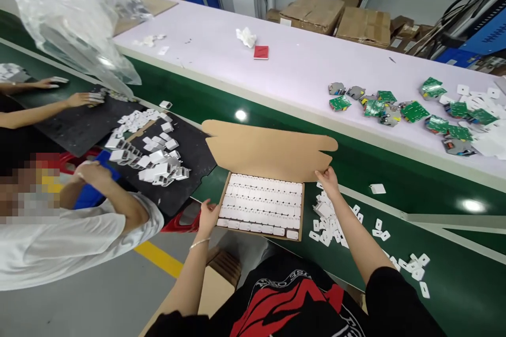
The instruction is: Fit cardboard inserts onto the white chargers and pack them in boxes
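A shallow cardboard box (pixel 302 210) sits in front of me at the edge of the green bench, its lid (pixel 269 150) raised at the back. Tight rows of small white plastic housings (pixel 261 197) fill it, with a front row lying flat. At the box's left side, my left hand (pixel 208 217) grips the wall. My right hand (pixel 329 183) pinches the lower right corner of the lid between thumb and fingers. Loose white plastic pieces (pixel 328 218) lie in a heap beside the box, below my right hand.
White housings (pixel 160 163) are piled on a black mat (pixel 197 152) to the left, near two seated co-workers. Green circuit boards (pixel 415 111) lie on the raised white shelf (pixel 292 76), along with a red square (pixel 261 52). A plastic bag (pixel 79 16) hangs over the shelf's left end.
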The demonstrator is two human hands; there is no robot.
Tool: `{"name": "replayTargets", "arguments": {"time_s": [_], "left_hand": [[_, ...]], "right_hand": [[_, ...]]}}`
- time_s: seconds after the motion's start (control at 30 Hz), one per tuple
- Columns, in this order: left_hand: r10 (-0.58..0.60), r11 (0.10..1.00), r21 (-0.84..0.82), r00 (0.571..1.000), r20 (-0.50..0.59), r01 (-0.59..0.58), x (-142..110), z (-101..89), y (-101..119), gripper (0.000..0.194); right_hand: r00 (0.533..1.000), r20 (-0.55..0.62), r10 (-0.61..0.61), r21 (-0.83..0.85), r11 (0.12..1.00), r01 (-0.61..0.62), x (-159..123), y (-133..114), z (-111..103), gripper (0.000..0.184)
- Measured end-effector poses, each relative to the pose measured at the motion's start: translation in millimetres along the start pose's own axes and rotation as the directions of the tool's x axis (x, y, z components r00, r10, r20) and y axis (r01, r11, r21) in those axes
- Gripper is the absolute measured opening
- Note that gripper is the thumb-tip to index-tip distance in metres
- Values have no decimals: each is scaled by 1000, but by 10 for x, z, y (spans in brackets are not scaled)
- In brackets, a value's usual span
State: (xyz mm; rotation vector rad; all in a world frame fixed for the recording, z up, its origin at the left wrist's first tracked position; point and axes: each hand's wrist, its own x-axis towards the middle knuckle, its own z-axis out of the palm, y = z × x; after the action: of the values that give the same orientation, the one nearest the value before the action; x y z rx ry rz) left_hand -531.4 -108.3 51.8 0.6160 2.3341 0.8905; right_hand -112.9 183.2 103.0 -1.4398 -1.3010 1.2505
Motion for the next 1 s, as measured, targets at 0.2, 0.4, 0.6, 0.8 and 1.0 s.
{"name": "replayTargets", "arguments": {"time_s": [0.2,0.4,0.6,0.8,1.0], "left_hand": [[332,930,-171,943,9,-326,869,-210,661,97],[401,901,-160,915,-52,-404,1179,-206,967,54],[236,967,-54,956,-172,-248,751,15,708,32],[274,952,-107,954,-121,-287,545,128,648,28],[440,874,-232,898,3,-427,545,-21,658,43]], "right_hand": [[1000,-3,2,-60,998,-2,-384,-21,-35,68],[993,-118,-11,-221,975,-16,-651,-29,0,58],[979,-201,-32,-339,940,-39,-1013,147,361,51],[994,-52,-94,-343,937,71,-1190,107,547,62],[979,112,-172,-358,912,201,-1282,-48,412,60]]}}
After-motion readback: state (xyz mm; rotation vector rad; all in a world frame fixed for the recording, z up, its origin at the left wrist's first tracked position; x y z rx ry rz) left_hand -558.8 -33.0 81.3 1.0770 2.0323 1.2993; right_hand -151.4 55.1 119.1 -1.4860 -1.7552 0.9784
